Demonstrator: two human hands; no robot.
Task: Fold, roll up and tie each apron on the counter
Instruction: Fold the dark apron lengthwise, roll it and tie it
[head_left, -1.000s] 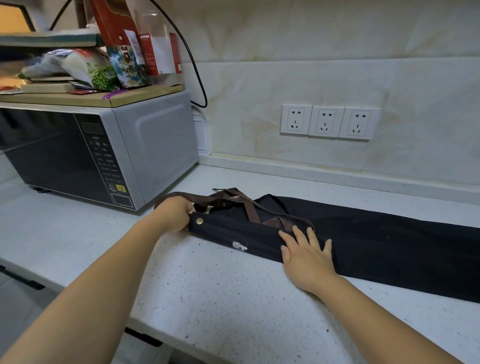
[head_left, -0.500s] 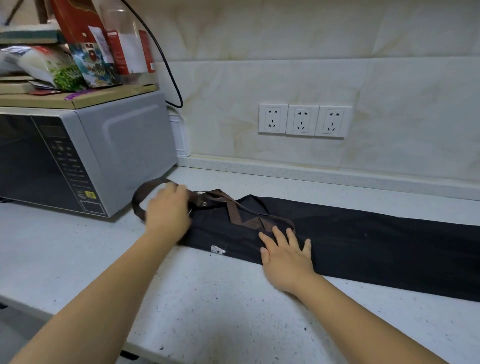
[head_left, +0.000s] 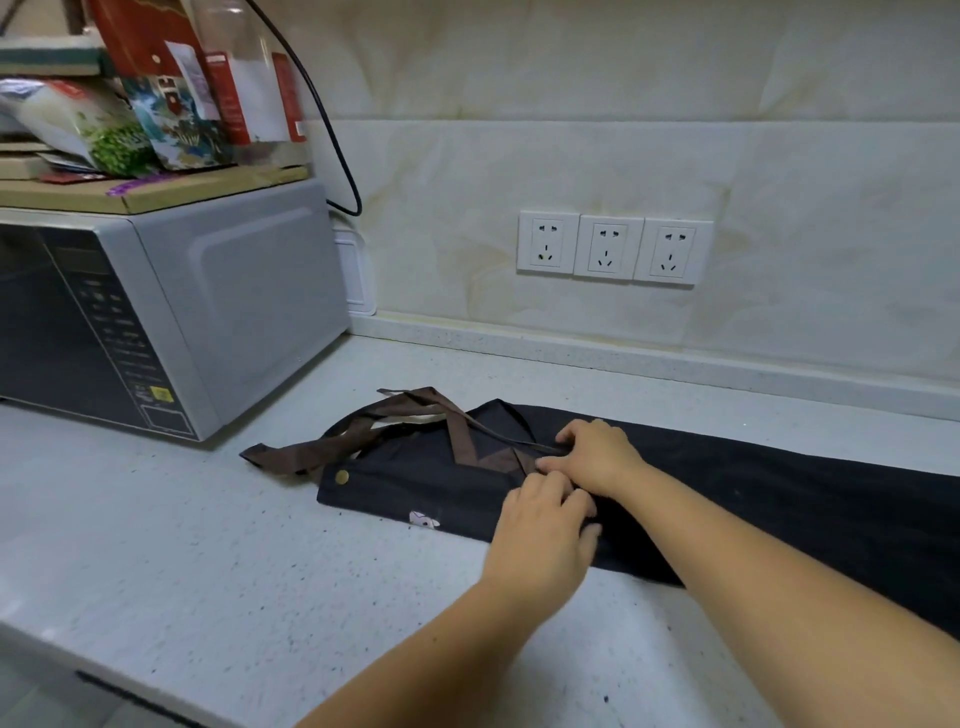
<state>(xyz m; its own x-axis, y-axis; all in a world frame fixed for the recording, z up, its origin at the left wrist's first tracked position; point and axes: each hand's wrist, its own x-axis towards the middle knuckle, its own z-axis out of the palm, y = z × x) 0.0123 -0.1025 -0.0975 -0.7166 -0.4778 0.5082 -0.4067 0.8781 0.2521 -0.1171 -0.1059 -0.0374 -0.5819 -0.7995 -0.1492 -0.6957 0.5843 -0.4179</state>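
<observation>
A black apron (head_left: 779, 499) lies folded into a long narrow strip along the counter (head_left: 208, 571), running off the right edge of view. Its left end carries a brass snap (head_left: 341, 476) and a small white logo (head_left: 423, 519). Brown straps (head_left: 363, 439) spill loosely off that end toward the microwave. My right hand (head_left: 597, 457) has its fingers curled on the apron where the brown strap crosses it. Just in front, touching it, my left hand (head_left: 545, 530) pinches the black fabric with bent fingers.
A grey microwave (head_left: 171, 322) stands at the left with food packets (head_left: 130, 119) stacked on top and a black cable (head_left: 332, 145) behind. Three wall sockets (head_left: 608, 247) sit above the backsplash. The counter's front edge runs along the lower left.
My left hand has let go of the apron's strap end and moved right, next to my right hand. My right hand, flat before, now has curled fingers. The straps lie loose.
</observation>
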